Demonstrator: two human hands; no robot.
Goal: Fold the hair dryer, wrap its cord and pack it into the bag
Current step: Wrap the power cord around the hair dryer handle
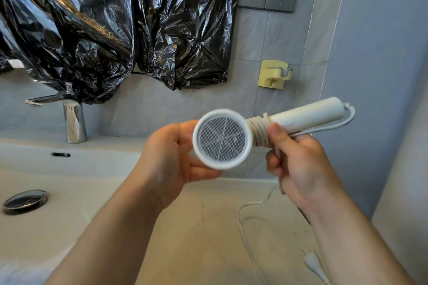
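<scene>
Now, left hand (171, 157) gripping the hair dryer (222, 139), right hand (298, 159) pinching cord (259, 133), I'd keep coils snug beside my thumb.

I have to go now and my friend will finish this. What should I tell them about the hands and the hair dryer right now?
Left hand: holds the hair dryer by its round head, mesh end facing the camera.
Right hand: grips the handle where the cord is coiled, thumb on the coils.
Done: several turns of cord are wound around the handle next to the head.
Left: a long loose stretch of cord trails down to the counter, with the plug lying there. Finish wrapping, then pack it. No bag for packing is visible.
</scene>
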